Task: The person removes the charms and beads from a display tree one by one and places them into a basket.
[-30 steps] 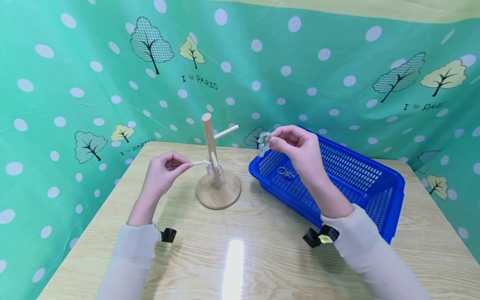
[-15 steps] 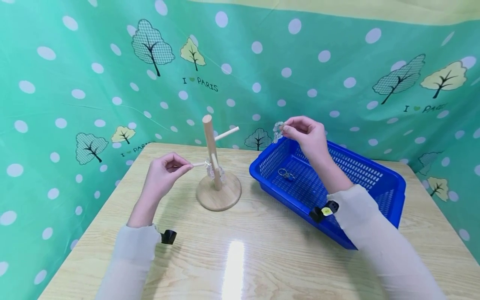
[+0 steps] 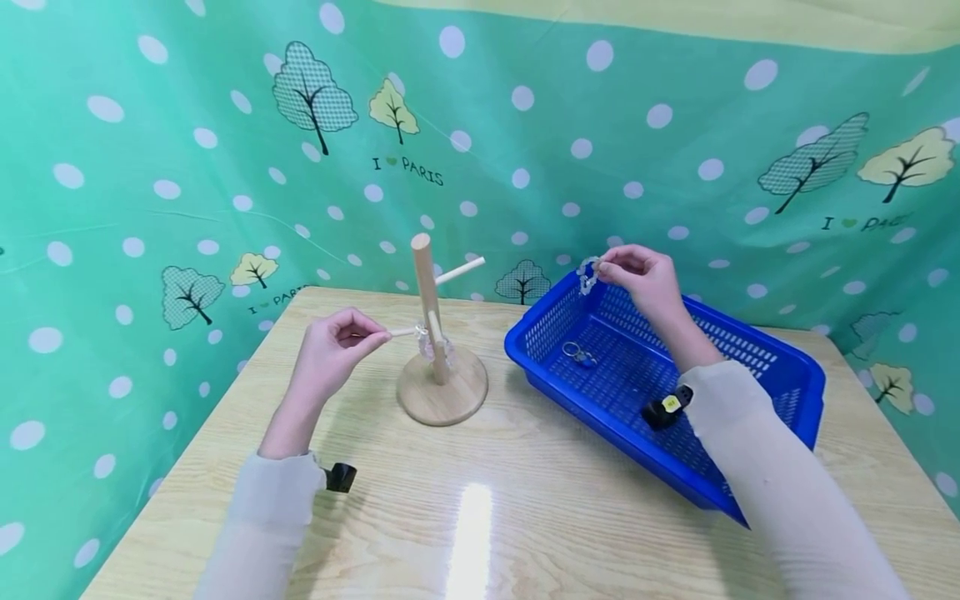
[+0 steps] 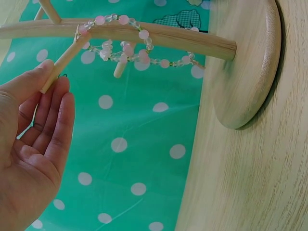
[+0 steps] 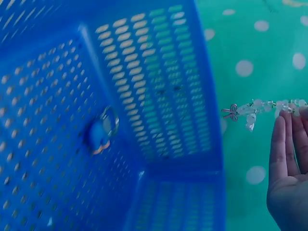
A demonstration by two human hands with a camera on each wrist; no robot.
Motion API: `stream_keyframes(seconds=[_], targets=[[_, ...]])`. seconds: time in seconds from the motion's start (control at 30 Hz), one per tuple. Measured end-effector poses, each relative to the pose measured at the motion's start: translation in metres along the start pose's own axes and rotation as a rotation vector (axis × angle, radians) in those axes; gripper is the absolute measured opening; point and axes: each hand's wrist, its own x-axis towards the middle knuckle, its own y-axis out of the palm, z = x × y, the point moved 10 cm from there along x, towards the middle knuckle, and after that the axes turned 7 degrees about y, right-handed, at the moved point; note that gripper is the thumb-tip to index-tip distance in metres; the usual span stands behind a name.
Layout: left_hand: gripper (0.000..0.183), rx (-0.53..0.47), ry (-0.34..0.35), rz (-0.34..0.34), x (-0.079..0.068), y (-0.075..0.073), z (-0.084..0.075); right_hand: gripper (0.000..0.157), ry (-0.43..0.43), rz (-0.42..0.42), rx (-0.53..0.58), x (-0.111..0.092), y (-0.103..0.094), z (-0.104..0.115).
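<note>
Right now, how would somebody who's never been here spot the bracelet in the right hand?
Find the big blue basket on the table. Near its far corner, the right hand pinches the bracelet of pale, clear beads. Unlike the pink beads hanging on the wooden stand and the key ring lying in the basket, this one dangles in the air.
</note>
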Motion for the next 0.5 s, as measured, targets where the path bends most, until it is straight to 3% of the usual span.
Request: stream_keyframes(seconds=[0.3, 0.5], targets=[[0.017, -0.010, 0.018, 0.005, 0.001, 0.002, -0.003, 0.024, 0.074, 0.152, -0.109, 0.000, -0.006, -0.034], [0.017, -0.010, 0.015, 0.001, 0.002, 0.002, -0.001, 0.028, 0.116, 0.202, -0.178, 0.000, -0.011, -0.052]])
